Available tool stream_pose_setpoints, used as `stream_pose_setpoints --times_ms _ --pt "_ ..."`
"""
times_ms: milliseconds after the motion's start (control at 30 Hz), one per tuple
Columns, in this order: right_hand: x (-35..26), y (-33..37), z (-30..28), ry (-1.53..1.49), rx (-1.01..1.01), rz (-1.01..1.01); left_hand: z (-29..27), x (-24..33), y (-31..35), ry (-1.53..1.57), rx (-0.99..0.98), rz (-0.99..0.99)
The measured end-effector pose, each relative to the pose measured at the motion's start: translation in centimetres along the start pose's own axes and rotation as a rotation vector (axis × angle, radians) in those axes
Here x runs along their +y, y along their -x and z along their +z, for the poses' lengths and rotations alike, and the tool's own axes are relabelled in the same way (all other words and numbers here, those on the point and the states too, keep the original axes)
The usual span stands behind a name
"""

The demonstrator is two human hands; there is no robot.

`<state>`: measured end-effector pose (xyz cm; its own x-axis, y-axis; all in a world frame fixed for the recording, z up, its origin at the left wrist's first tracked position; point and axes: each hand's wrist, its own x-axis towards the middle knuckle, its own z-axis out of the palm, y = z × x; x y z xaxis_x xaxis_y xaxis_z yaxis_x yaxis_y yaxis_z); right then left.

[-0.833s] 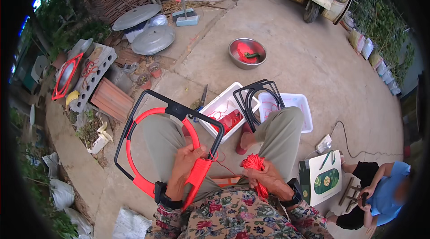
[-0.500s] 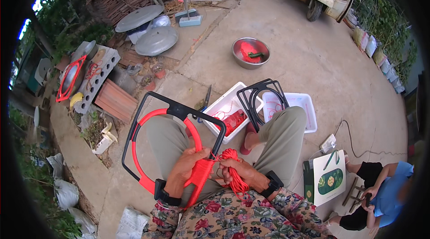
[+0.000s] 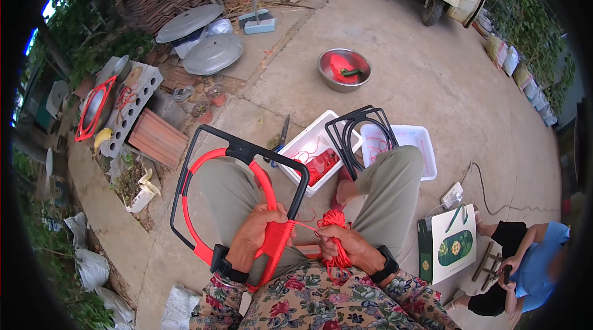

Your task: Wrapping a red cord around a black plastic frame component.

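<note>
My left hand [image 3: 258,228] is closed around the lower right side of a black frame [image 3: 242,149] with an inner ring. Red cord is wound tightly over much of the ring and over the part beside my fingers. In my right hand [image 3: 349,246] is a loose bundle of red cord [image 3: 333,219], its strands hanging below the palm. A single strand runs taut from the wound part of the frame to my right fingers. The frame lies tilted over my left knee.
Beyond my feet are a white tray [image 3: 296,148] with red cord, more black frames [image 3: 353,121], a white tub [image 3: 426,144], blue-handled scissors [image 3: 283,135] and a metal bowl [image 3: 346,86]. On the right, a gift bag [image 3: 450,253] stands near a seated person [image 3: 540,262] and a power strip [image 3: 453,194].
My right hand has moved right, away from the frame, with the cord bundle, and the strand between them is drawn longer. My left hand keeps its hold on the frame.
</note>
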<state>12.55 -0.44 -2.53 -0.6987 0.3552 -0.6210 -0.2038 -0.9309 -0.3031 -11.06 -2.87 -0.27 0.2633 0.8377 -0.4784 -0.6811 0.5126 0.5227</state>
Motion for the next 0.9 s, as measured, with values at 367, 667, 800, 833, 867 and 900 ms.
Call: stream_pose_setpoints --times_ms 367,667,800,833,867,900 --pt "-1.1 0.4 0.0 0.221 0.123 -0.052 -0.5 -0.1 -0.9 -0.034 -0.032 0.024" --pt "-9.7 1.4 6.8 1.632 0.318 -0.963 -0.7 -0.6 -1.0 -0.043 0.065 0.073" --pt "-9.9 -2.1 9.7 2.354 0.205 -1.282 0.7 -0.4 -1.3 -0.033 -0.014 0.211" --pt "-9.5 -3.0 10.0 2.35 0.215 -1.283 0.9 -0.5 -1.5 -0.039 -0.018 0.206" --pt "-9.0 -3.9 10.4 2.483 0.165 -1.213 1.0 -0.6 -1.6 -0.036 -0.008 0.258" --pt "-8.5 -4.7 10.6 2.613 0.114 -1.135 0.9 -0.6 -1.6 -0.033 0.0 0.308"
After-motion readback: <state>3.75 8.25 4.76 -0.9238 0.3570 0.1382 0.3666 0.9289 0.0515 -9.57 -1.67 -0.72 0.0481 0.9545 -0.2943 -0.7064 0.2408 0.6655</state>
